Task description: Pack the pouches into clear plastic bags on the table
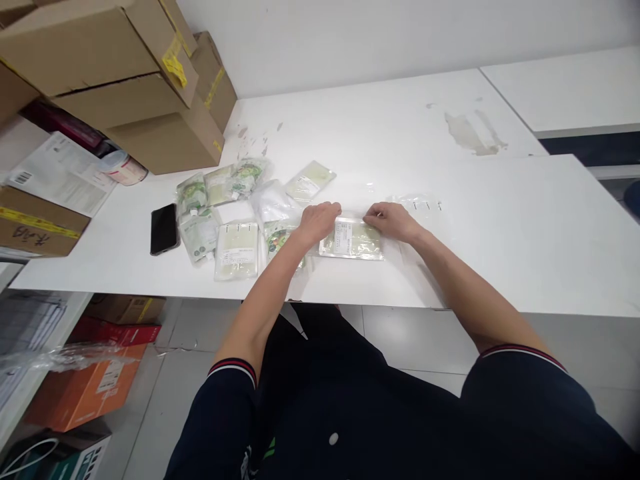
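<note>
A flat clear packet with pale green contents and a white label lies on the white table in front of me. My left hand has its fingers curled and pinches the packet's top left edge. My right hand pinches the top right edge. To the left lie several similar pouches, some printed green, and one pale packet farther back. Thin clear plastic bags lie just beyond my right hand.
A black phone lies left of the pouches. Stacked cardboard boxes fill the far left of the table, with printed paper beside them. Below the table's left end stand an orange box and other cartons.
</note>
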The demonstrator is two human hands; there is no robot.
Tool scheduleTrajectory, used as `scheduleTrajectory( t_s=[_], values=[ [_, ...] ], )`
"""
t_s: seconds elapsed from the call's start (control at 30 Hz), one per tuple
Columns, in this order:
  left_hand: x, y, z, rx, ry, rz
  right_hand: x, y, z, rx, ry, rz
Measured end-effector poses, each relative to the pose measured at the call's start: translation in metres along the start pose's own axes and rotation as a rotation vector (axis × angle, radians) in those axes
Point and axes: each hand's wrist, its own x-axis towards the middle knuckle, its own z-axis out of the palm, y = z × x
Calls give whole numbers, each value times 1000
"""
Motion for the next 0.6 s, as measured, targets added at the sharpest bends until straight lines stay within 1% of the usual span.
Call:
scheduleTrajectory(
  t_s=[0.07,0.13,0.2,0.23,0.27,0.3,0.37,0.4,0.43,0.5,0.57,0.6],
  values=[
    [6,3,3,76,33,-29,5,-3,4,-95,27,-7],
    [4,7,3,143,108,-56,7,-8,6,-178,31,-10],
    [-9,13,1,178,187,-42,5,-12,8,-259,31,-4],
    [-19,15,-1,178,205,-8,3,-13,10,-307,49,-2],
    [-31,18,-2,168,193,41,1,-14,12,-361,88,-10],
    [-44,20,-3,156,155,101,0,-14,15,-418,142,-33],
    [-66,24,0,165,42,181,1,-13,22,-524,241,-122],
    [-73,25,3,188,-4,198,2,-12,25,-559,250,-180],
    [-78,26,7,221,-32,203,4,-11,28,-570,222,-230],
    [-79,27,15,280,-27,198,8,-9,27,-521,106,-280],
    [-76,28,17,295,6,196,8,-7,17,-381,0,-267],
    [-75,29,14,284,12,190,5,-6,8,-280,-47,-248]
  ],
)
